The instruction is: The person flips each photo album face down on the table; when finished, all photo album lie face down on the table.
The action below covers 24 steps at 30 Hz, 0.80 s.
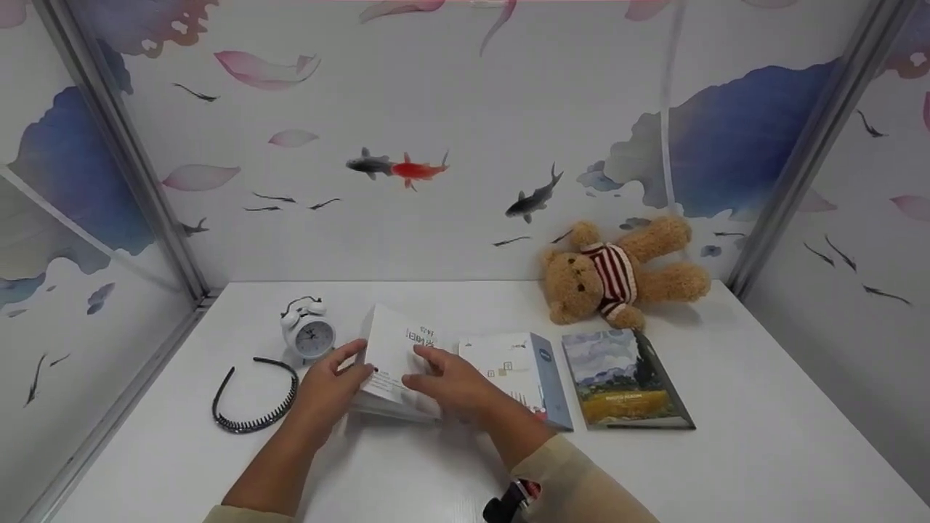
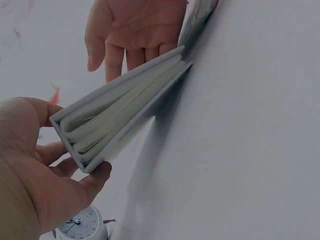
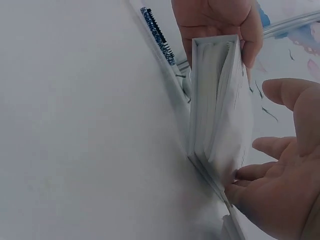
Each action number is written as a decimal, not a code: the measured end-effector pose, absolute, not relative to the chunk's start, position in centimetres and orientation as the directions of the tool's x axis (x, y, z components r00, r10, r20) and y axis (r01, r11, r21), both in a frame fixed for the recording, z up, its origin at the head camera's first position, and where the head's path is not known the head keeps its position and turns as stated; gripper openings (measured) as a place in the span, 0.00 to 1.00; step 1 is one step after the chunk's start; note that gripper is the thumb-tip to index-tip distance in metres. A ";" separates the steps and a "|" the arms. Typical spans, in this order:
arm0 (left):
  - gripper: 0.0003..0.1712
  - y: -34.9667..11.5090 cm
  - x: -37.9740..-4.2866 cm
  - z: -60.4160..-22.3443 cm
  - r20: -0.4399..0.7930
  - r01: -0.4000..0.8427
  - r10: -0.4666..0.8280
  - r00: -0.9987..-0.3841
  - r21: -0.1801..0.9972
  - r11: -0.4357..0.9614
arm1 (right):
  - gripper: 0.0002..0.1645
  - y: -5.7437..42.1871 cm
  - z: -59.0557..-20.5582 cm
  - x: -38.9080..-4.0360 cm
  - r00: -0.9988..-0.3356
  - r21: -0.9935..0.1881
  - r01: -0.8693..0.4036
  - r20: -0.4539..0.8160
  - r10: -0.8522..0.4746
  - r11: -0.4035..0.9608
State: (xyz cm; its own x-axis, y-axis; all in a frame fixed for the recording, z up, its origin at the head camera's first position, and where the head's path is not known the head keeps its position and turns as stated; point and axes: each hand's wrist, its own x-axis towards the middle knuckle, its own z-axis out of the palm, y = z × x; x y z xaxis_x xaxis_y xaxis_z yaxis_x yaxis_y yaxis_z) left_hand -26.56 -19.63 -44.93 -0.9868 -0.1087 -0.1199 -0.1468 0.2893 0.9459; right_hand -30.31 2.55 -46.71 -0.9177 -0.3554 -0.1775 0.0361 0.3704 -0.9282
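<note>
My left hand (image 1: 327,388) grips a white hardcover book (image 1: 392,352) by its spine side, with the thumb on one cover and fingers on the other. The book is tilted above the white table, its thick page block showing between the covers in the left wrist view. Over its right part lies my right hand (image 1: 458,385), fingers extended and thumb spread apart. In the right wrist view, the lower fingertips (image 3: 242,175) of that hand are right at the book's edge. Dark printed characters mark the front cover.
Left of the book stand a white twin-bell alarm clock (image 1: 312,338) and a black toothed headband (image 1: 254,425). To the right lie a white-and-blue book (image 1: 556,385) and a landscape-covered photo album (image 1: 625,385). A teddy bear (image 1: 617,272) lies against the back wall.
</note>
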 end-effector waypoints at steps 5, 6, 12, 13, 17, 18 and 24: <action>0.33 -19.0 -26.2 -44.4 -0.041 -0.059 -0.096 -0.994 0.981 0.186 | 0.46 2.5 -45.8 -29.9 -0.904 -0.963 -0.013 -0.104 -0.414 0.270; 0.34 -18.9 -26.1 -44.3 -0.022 -0.037 -0.090 -0.996 0.984 0.174 | 0.46 2.5 -45.6 -29.8 -0.900 -0.970 -0.015 -0.092 -0.426 0.243; 0.36 -17.8 -25.6 -43.4 0.043 0.036 -0.047 -0.998 0.990 0.136 | 0.48 2.3 -44.3 -29.2 -0.896 -0.991 0.023 -0.080 -0.437 0.135; 0.36 -17.7 -25.6 -43.3 0.048 0.042 -0.042 -0.998 0.989 0.139 | 0.48 2.3 -44.1 -29.1 -0.898 -0.992 0.026 -0.079 -0.432 0.126; 0.34 -17.6 -25.4 -43.2 0.063 0.059 -0.017 -0.998 0.988 0.145 | 0.49 2.2 -43.6 -28.8 -0.911 -0.993 0.030 -0.073 -0.407 0.111; 0.34 -17.6 -25.4 -43.2 0.069 0.067 -0.008 -0.998 0.987 0.146 | 0.49 2.2 -43.5 -28.8 -0.911 -0.995 0.031 -0.069 -0.406 0.100; 0.32 -17.6 -25.5 -43.5 0.083 0.087 0.033 -0.996 0.986 0.142 | 0.50 2.4 -43.3 -28.8 -0.916 -0.996 0.017 -0.051 -0.397 0.088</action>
